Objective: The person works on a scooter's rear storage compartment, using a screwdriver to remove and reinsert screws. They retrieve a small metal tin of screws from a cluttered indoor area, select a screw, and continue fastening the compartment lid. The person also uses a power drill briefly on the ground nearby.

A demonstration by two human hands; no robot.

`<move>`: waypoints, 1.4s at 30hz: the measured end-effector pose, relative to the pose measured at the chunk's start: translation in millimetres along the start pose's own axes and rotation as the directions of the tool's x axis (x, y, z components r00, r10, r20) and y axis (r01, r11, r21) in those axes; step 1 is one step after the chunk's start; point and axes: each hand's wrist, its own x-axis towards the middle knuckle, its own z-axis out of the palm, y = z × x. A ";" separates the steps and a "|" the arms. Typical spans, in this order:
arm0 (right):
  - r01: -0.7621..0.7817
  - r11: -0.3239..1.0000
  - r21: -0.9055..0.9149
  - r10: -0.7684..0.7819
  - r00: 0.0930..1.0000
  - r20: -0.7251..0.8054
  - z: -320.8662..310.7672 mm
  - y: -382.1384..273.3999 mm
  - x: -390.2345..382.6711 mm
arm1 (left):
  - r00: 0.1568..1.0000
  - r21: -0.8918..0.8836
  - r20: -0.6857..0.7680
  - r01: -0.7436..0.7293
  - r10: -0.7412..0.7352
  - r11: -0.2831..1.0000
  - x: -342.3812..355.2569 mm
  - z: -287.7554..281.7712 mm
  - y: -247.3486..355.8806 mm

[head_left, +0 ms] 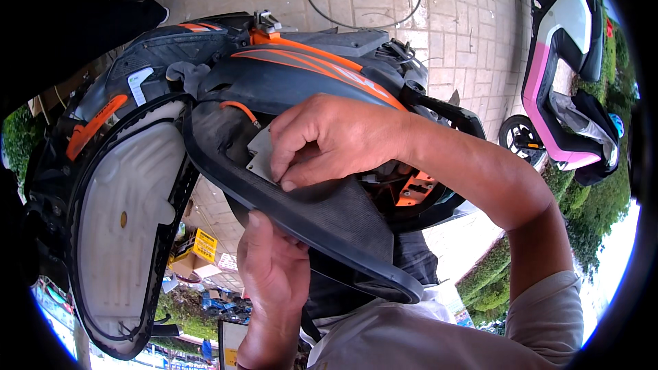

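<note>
- The left hand [274, 270] is coming up from the lower edge and gripping the black textured plastic panel [329, 216] from beneath, thumb over the panel's rim and the other fingers hidden behind it, so how tightly they are closing cannot be told.
- That panel is curving like a shallow trough, matte and finely grained, with a smooth rounded lip running down to a blunt tip at its lower right.
- The right hand [329, 138] is reaching in from the right over the panel, fingers pressed together and bent down, the fingertips pinching a small flat grey metal plate [260, 154] against the panel's inner face.
- Just above the panel's upper end, a thin orange cable [240, 109] is looping out of the dark body.
- Left of the panel, a pale, smooth, cloudy-white plastic shell [127, 219] is sitting inside a black ribbed frame, shaped like a long oval tub; nothing is showing inside it but a small brass-coloured dot.
- Above the panel, the scooter's glossy black bodywork [308, 72] is carrying orange stripes, with metal fittings at its top.
- Behind the panel's right side, an orange plastic bracket [415, 188] is peeking out from under the wrist.
- Farther off beyond the panel, grey paving bricks [452, 20] are carrying loose black wires [363, 0].
- Far right of the panel, a pink-and-white scooter [558, 75] is standing beside green hedge.
</note>
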 end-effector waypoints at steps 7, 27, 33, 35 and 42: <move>0.015 1.000 -0.014 -0.015 1.000 -0.009 1.9 2.1 -0.3 | 1.000 0.018 0.003 -0.007 0.007 1.000 0.3 -2.8 -0.7; -0.045 0.999 -0.012 0.044 0.999 -0.016 2.8 2.0 2.2 | 1.000 0.011 0.022 -0.007 0.007 1.000 0.1 -2.9 -0.6; 0.006 0.999 -0.046 -0.006 1.000 -0.004 1.3 1.7 1.9 | 0.999 0.003 -0.053 -0.005 0.005 1.000 -1.4 5.8 1.3; -0.002 1.000 -0.018 0.002 1.000 -0.003 1.5 1.6 2.1 | 0.996 -0.005 -0.084 -0.008 0.007 1.000 -2.0 9.9 2.1; 0.005 1.000 -0.004 -0.005 1.000 -0.002 1.4 3.9 3.3 | 0.999 0.021 -0.032 -0.005 0.005 1.000 -0.9 2.5 1.1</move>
